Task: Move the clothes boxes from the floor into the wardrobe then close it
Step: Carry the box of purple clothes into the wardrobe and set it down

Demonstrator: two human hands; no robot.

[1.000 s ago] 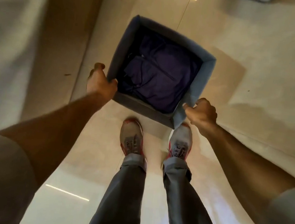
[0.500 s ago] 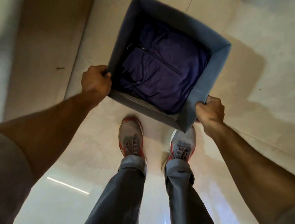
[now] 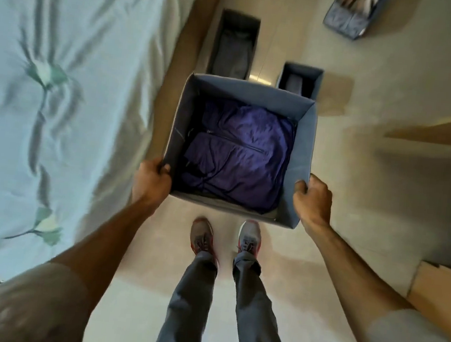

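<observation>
A square grey-blue fabric box [image 3: 301,162] hangs above the floor in front of me, with a folded purple garment [image 3: 237,155] inside. My left hand [image 3: 151,182] grips its near left corner and my right hand [image 3: 312,201] grips its near right corner. Beyond it on the floor stand a long dark box [image 3: 234,44] by the bed, a smaller grey box [image 3: 299,79], and a third box [image 3: 352,12] at the top edge. Wooden wardrobe panels [image 3: 442,131] show at the right.
A bed with a pale green floral cover [image 3: 60,81] fills the left side, its wooden frame [image 3: 188,45] bordering the tiled floor [image 3: 371,61]. My shoes [image 3: 202,237] stand below the held box. A light wooden panel [image 3: 441,288] sits low right.
I have lifted the box higher and turned it square to me. The view has tilted up, bringing the bed and the other boxes into sight.
</observation>
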